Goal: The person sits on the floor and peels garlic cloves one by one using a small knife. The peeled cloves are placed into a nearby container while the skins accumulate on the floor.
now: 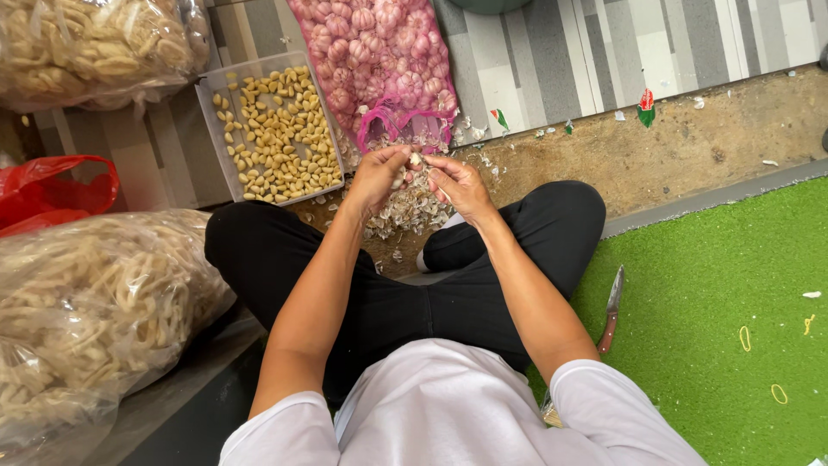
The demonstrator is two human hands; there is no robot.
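Both hands, left hand and right hand, pinch one garlic clove, peeling it; next, its skin must come off over the peels.

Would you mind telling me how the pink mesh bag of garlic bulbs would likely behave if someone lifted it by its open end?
The pink mesh bag would probably sag and shift, since the soft netting follows the bulbs' bumps. Packed full, it likely feels fairly heavy. Its open end by the left hand and right hand looks torn, so bulbs might spill.
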